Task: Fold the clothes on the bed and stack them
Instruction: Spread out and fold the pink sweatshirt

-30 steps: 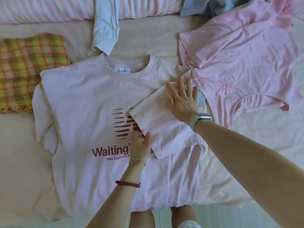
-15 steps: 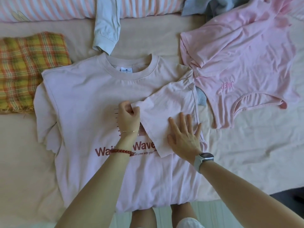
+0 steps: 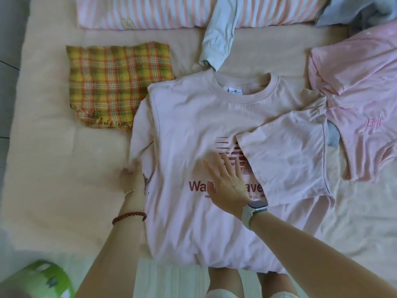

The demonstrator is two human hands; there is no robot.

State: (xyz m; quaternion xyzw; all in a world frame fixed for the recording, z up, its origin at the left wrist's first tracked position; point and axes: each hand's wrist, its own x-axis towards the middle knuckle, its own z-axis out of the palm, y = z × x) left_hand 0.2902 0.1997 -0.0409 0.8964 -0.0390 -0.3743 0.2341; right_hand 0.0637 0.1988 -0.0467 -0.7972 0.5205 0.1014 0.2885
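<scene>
- Reaching in from five o'clock, the right hand (image 3: 225, 181) lies flat on the chest of the pale pink T-shirt (image 3: 184, 130), fingers straight and slightly fanned, pointing toward eleven o'clock across the dark red print (image 3: 234, 160); a pale-strapped watch (image 3: 254, 208) sits on its wrist.
- The left hand (image 3: 131, 178) comes up from six o'clock to the shirt's edge at nine o'clock, beside the hanging sleeve; it is blurred, and whether its fingers pinch the cloth or only touch it I cannot tell. A red bead bracelet (image 3: 129, 216) and a thin bangle circle that wrist.
- The T-shirt lies face up in the middle of the peach bed cover (image 3: 53, 168), ribbed collar toward twelve o'clock, hem hanging over the bed's edge at six. Its soft cotton is lightly creased, and the sleeve at three o'clock is folded inward as a flat trapezoid over the chest.
- At ten o'clock a yellow and orange plaid cloth (image 3: 116, 82), loosely woven with a frayed edge, lies folded into a rough square, just touching the shirt's shoulder.
- At two to three o'clock a brighter pink top (image 3: 354, 87) lies crumpled, embroidered letters upside down.
- At twelve o'clock a pale blue cuffed sleeve (image 3: 219, 37) drapes over a pink-and-white striped pillow (image 3: 150, 11).
- At seven o'clock is a blurred green object (image 3: 43, 278).
</scene>
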